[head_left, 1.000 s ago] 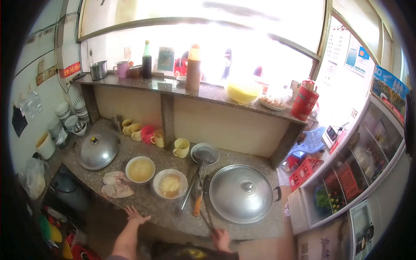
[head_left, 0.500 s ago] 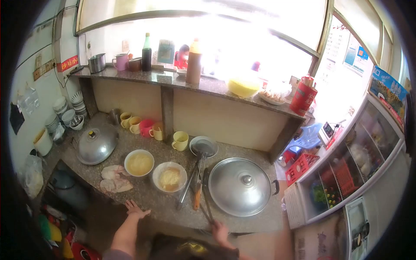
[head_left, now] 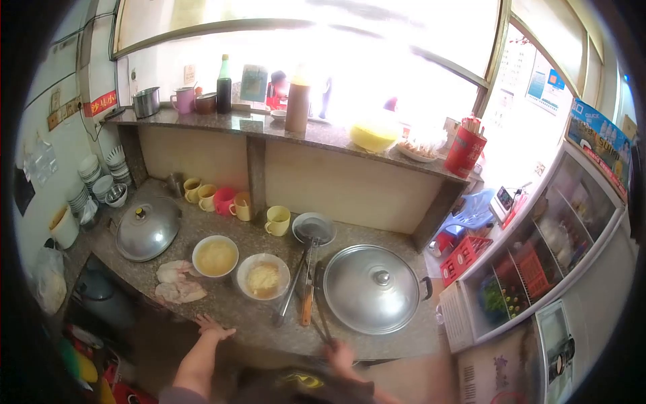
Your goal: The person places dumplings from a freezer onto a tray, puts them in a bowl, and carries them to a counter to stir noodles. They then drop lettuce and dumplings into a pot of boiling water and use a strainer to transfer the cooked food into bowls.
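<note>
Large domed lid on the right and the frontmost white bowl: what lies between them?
The head view shows a long metal utensil, a wooden-handled skimmer, and, nearest the lid, dark sticks gripped by the right hand.

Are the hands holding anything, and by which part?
The right hand holds the dark sticks by their near end; the left hand, spread at the counter's edge, holds nothing.

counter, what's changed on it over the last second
Nothing on the counter has visibly moved; the whole view has shifted slightly. Nothing was clearly taken up or let go. The right hand still holds the dark sticks, and the left hand stays open by the front edge. The large lid and wooden-handled tool are unmoved.
</note>
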Motion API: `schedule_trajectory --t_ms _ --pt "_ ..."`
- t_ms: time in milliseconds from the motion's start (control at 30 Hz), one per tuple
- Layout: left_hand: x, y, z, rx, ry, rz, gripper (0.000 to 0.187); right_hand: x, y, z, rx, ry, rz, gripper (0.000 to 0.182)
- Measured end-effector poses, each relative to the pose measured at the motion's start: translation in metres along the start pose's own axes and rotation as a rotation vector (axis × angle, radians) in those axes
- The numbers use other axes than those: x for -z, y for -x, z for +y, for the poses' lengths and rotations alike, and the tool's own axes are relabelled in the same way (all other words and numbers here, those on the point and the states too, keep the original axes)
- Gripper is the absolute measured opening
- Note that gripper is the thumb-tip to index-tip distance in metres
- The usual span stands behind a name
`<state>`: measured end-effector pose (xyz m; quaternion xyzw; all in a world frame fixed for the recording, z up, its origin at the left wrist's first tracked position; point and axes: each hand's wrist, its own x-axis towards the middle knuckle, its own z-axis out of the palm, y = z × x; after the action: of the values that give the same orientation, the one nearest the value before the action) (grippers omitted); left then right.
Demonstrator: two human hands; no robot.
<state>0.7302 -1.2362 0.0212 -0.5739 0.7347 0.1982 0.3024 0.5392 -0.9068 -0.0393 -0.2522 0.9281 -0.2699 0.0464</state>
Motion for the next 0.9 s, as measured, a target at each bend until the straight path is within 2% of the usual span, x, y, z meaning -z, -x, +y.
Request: schedule_trajectory --t_ms 133,233,367,467,533,900 --pt "-0.006 -0.008 0.004 0.003 -0.023 -0.02 0.121 0.007 -0.002 0.003 0.038 0.002 -0.02 0.035" --pt "-0.005 -0.008 0.0 0.006 -0.051 0.042 0.118 0.005 -0.002 -0.005 0.099 -0.051 0.02 0.032" --pt "0.0 -0.009 0.004 0.005 -0.154 -0.001 0.118 -0.007 -0.007 -0.007 0.099 -0.1 0.019 0.035" --pt "0.0 -0.02 0.006 0.003 -0.162 0.006 0.119 0.007 -0.01 -0.015 0.103 -0.149 -0.008 0.037" --pt "-0.001 -0.017 0.005 -0.003 -0.178 -0.03 0.119 0.012 -0.012 -0.016 0.075 -0.093 -0.099 0.037" --pt "-0.011 -0.041 0.001 -0.062 -0.271 -0.062 0.113 -0.001 -0.003 0.0 0.118 -0.228 -0.049 0.039"
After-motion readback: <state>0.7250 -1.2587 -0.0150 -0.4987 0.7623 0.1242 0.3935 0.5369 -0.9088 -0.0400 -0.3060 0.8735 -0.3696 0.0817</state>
